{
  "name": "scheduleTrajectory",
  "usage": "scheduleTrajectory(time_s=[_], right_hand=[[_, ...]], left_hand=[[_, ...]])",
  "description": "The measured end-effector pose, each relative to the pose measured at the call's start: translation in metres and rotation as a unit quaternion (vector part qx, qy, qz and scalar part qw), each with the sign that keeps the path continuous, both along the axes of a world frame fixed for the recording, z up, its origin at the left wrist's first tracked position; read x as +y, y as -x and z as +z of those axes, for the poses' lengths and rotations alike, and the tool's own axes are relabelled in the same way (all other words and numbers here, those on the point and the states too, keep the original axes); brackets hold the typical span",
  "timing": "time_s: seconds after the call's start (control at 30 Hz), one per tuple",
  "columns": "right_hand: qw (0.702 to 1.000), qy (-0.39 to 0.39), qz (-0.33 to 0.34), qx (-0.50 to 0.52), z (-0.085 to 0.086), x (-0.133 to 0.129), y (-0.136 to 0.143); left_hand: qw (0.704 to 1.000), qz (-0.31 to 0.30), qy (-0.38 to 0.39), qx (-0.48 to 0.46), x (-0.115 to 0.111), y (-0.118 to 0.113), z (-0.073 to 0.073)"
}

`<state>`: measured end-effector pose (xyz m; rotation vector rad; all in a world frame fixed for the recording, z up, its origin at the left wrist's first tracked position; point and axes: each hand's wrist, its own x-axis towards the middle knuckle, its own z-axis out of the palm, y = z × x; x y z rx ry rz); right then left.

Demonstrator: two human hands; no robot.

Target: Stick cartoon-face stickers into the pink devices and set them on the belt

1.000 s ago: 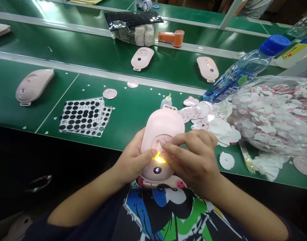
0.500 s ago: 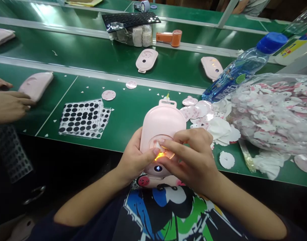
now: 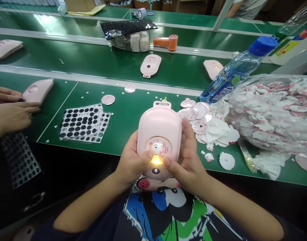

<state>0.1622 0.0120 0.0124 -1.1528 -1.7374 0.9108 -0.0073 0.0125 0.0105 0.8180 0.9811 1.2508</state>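
Lead: Where is the item?

Checker: The pink device [image 3: 160,124] is between the left hand [image 3: 130,160] and the right hand [image 3: 191,164], in front of the printed shirt [image 3: 166,214], by the near edge of the green bench [image 3: 115,134].

Lead: Long axis?

Checker: It points away from the wearer, nearly straight ahead. The slotted loop [image 3: 162,101] is at the far end; the lit display [image 3: 156,171], reading 4, is toward the near end.

Lead: State of the hands?

Checker: Both are closed about the device. The left grips its left flank, thumb over the face, other fingers mostly hidden. The right has its thumb on the face and its fingers along the right flank; how firmly they bear cannot be determined.

Lead: Which hand is nearer the round sticker [image 3: 157,146]?

Checker: The left, in my judgement. Its thumb tip is at the sticker's lower-left edge; the right thumb is lower, just beside the glowing patch [image 3: 157,160]. Whether the sticker sits flush cannot be determined.

Lead: Anything alongside?

Checker: Dotted sheets [image 3: 80,122] lie on the bench, left of the device.
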Motion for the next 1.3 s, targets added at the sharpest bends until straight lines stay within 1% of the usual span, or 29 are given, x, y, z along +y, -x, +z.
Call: scheduleTrajectory(time_s=[0.1,0.17,0.2,0.27,0.4,0.47,0.6,0.77,0.83,0.93,1.0,1.1,1.23,1.3], right_hand=[[0.994,0.045,0.013,0.097,-0.004,-0.001,0.004],[0.982,0.084,0.044,0.164,-0.006,0.000,0.006],[0.976,0.102,0.059,0.182,-0.006,0.001,0.006],[0.976,0.116,0.069,0.170,-0.006,0.002,0.008],[0.991,0.081,0.027,0.103,-0.003,0.004,0.010],[0.991,0.076,0.018,0.113,-0.001,0.005,0.012],[0.987,0.082,0.026,0.137,0.001,0.007,0.014],[0.985,0.100,0.044,0.134,-0.002,0.004,0.013],[0.980,0.107,0.051,0.160,-0.006,0.003,0.012],[0.970,0.090,0.057,0.219,-0.008,0.003,0.012],[0.964,0.110,0.062,0.236,-0.008,0.005,0.014],[0.948,0.173,0.069,0.258,-0.005,0.008,0.017],[0.939,0.201,0.043,0.276,0.003,0.010,0.020],[0.928,0.230,0.031,0.291,0.007,0.010,0.020]], left_hand=[[1.000,0.004,-0.001,0.007,0.000,0.000,0.000],[1.000,0.004,-0.004,0.008,0.000,0.000,0.001],[1.000,0.004,-0.006,0.008,0.000,0.000,0.002],[1.000,0.005,-0.006,0.010,-0.001,0.000,0.003],[1.000,0.013,0.002,0.028,-0.001,0.000,0.004],[0.999,0.012,0.003,0.034,-0.001,0.001,0.004],[1.000,0.007,-0.004,0.030,-0.002,0.001,0.004],[1.000,0.008,-0.004,0.025,-0.002,0.001,0.003],[1.000,0.011,-0.004,0.022,-0.001,0.000,0.003],[1.000,0.005,-0.009,0.016,0.000,0.000,0.004],[1.000,0.001,-0.009,0.011,0.000,-0.001,0.005],[1.000,0.000,-0.003,0.006,-0.001,-0.002,0.005],[1.000,-0.008,-0.004,-0.006,-0.003,-0.003,0.002],[1.000,-0.006,-0.010,0.002,-0.004,-0.003,0.001]])
